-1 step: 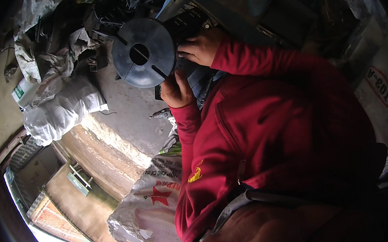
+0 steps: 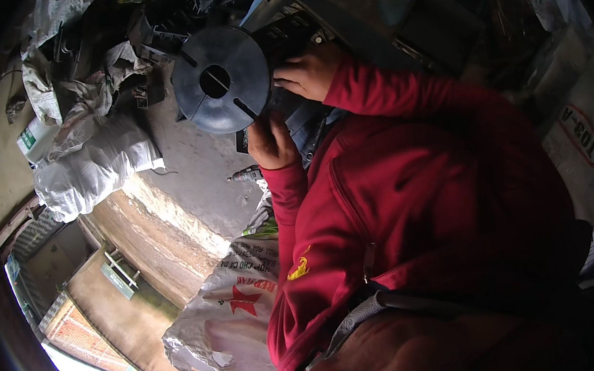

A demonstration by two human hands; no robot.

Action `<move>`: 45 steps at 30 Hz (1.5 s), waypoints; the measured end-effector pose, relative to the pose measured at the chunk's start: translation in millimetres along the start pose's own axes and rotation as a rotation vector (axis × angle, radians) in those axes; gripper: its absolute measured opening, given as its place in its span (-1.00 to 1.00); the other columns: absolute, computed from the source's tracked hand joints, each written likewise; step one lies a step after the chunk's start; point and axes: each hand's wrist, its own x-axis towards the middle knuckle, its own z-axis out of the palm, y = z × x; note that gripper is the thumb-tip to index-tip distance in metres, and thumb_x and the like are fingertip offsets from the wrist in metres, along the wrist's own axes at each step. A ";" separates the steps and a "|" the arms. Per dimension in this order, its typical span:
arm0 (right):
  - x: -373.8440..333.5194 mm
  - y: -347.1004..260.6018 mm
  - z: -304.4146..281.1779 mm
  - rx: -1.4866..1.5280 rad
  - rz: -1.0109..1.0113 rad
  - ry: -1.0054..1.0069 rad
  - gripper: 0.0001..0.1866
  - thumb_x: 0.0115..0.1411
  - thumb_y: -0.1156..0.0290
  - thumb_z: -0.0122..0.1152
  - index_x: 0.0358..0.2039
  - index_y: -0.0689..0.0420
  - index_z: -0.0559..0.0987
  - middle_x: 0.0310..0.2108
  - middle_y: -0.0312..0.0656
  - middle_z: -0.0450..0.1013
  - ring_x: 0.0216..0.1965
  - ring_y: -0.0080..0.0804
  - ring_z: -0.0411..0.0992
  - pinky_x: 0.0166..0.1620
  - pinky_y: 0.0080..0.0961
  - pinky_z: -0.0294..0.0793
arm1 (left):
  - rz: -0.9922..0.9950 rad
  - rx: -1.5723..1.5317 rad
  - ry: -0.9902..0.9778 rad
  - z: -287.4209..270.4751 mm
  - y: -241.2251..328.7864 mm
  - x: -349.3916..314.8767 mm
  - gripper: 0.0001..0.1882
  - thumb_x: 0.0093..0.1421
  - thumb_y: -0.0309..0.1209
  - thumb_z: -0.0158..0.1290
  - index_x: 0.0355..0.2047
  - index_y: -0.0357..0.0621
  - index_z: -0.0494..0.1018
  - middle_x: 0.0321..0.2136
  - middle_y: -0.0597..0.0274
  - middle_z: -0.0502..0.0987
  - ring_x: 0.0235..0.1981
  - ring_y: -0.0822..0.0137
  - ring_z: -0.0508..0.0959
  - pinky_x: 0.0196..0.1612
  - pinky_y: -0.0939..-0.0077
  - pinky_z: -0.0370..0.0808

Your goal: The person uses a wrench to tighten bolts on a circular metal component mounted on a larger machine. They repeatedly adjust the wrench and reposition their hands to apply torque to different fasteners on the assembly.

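A round dark grey plastic reel (image 2: 250, 54) faces up, with a hole in its middle and slots cut in from its rim. At its near edge my left hand (image 2: 272, 145) is closed, thumb and fingers at the rim; part of the grip is hidden under the reel. My right hand (image 2: 311, 73) lies just right of the reel, its fingers curled toward the rim. What sits under those fingers is dark and cannot be made out.
A dark pistol-shaped tool (image 2: 244, 174) lies on the grey floor (image 2: 195, 167) below my left hand. White sacks (image 2: 98, 165) lie to the left; a printed sack (image 2: 218, 329) stands by my left side. Dark parts (image 2: 160, 27) are heaped beyond the reel, near a blue-edged frame (image 2: 269, 9).
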 end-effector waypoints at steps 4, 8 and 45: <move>0.3 5.4 2.1 0.079 -0.030 0.092 -0.91 0.10 0.27 0.24 -0.41 -0.04 0.57 -0.56 -0.30 0.45 -0.55 -0.29 0.47 -0.51 -0.40 0.45 | 0.025 -0.039 -0.064 -7.7 -15.2 -17.1 -0.62 0.25 -0.59 -0.10 0.10 -0.28 0.32 -0.50 0.11 0.54 -0.60 0.34 0.53 -0.47 0.51 0.49; 1.7 0.0 -5.3 0.018 -0.038 0.085 -0.92 0.09 0.29 0.25 -0.41 -0.04 0.59 -0.57 -0.31 0.45 -0.55 -0.30 0.47 -0.51 -0.40 0.45 | 0.156 0.189 -0.072 -8.8 -11.5 -10.7 -0.47 0.21 -0.66 -0.16 0.21 -0.16 0.22 -0.55 0.16 0.53 -0.66 0.47 0.49 -0.57 0.58 0.45; -0.9 -5.0 -7.2 0.012 -0.007 0.089 -0.88 0.06 0.26 0.30 -0.45 -0.02 0.57 -0.60 -0.29 0.48 -0.59 -0.31 0.47 -0.56 -0.42 0.42 | 0.311 0.277 -0.045 -11.1 -8.0 -4.9 -0.51 0.16 -0.61 -0.01 0.14 -0.19 0.34 -0.48 -0.06 0.58 -0.64 0.23 0.56 -0.51 0.46 0.47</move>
